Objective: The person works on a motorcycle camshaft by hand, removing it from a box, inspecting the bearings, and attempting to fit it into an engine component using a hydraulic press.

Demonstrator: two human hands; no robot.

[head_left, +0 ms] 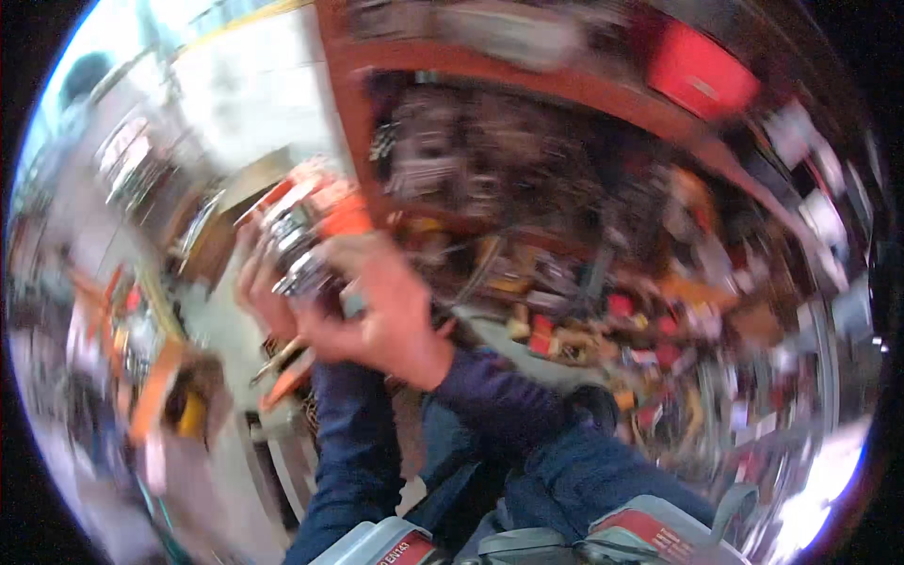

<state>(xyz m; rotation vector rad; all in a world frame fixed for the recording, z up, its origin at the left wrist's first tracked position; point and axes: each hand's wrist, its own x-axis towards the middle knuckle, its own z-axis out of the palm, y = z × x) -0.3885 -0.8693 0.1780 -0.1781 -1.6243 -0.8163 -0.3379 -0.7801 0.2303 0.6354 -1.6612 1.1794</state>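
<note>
The picture is smeared by motion. Both my hands are raised in front of me around an orange machine part (311,221) with silvery metal pieces. My right hand (386,306) wraps it from the right and below, fingers curled over the metal. My left hand (256,287) grips its left side. Both arms are in dark blue sleeves. Just below my hands hangs an orange-handled tool (282,372) with a metal tip; what holds it cannot be made out.
A red shelf (565,89) crammed with dark parts fills the upper middle, with a red box (702,66) on top. Below it lies a bench (603,330) littered with small parts. Orange machines (165,391) stand at the left. A grey and red case (640,527) sits at the bottom.
</note>
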